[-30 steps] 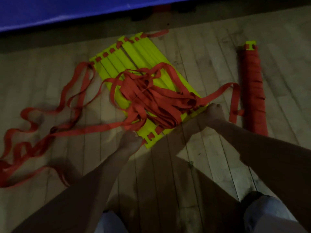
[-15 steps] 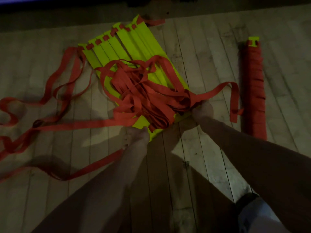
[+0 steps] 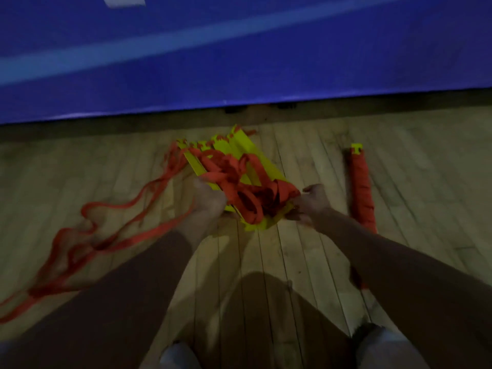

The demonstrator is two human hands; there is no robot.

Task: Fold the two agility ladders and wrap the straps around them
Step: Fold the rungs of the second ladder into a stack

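Both hands hold the near end of the fanned rungs (image 3: 237, 145), just ahead on the floor (image 3: 266, 262). The left grip (image 3: 210, 201) curls round the near-left edge and the right grip (image 3: 311, 202) pinches the near-right corner. The rungs' long axis runs near to far, leaning left, under tangled straps (image 3: 247, 193). A loose strap (image 3: 61, 238) trails left, nearer the left grip, probably the one to wrap; the wrapped ladder (image 3: 360, 187) lies apart, right

The floor (image 3: 80, 169) is of pale wooden planks, and the light is dim. At its far edge stands a blue wall (image 3: 266, 75) with a lighter stripe (image 3: 159, 41) across it.
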